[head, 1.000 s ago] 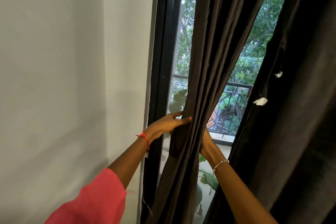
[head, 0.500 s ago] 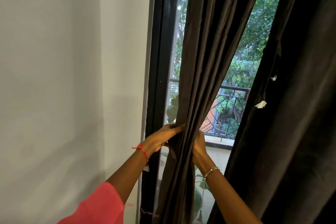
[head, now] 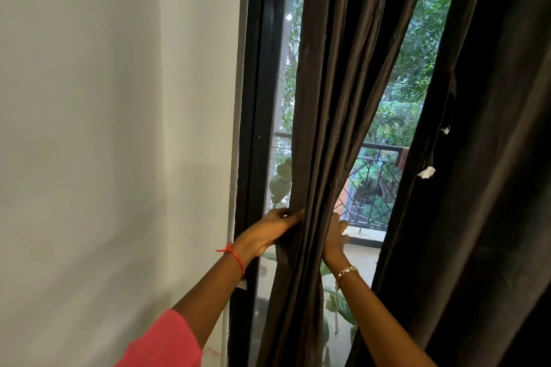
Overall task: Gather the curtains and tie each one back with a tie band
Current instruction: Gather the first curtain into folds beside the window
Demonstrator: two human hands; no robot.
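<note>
Curtain [head: 325, 128] bunched; left hand [head: 268, 232] grips its left side; right hand [head: 335, 240] grips its right side

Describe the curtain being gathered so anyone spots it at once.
Find the black window frame by the white wall. Next to it hangs a narrow bunched curtain, held by the left hand and right hand. Unlike the wide curtain beyond, it has no white scraps.

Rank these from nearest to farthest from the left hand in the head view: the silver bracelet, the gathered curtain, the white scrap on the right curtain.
1. gathered curtain: centre, gripped by the left hand itself.
2. silver bracelet: just right of that curtain, lower.
3. white scrap: far right, up on the right curtain.
</note>
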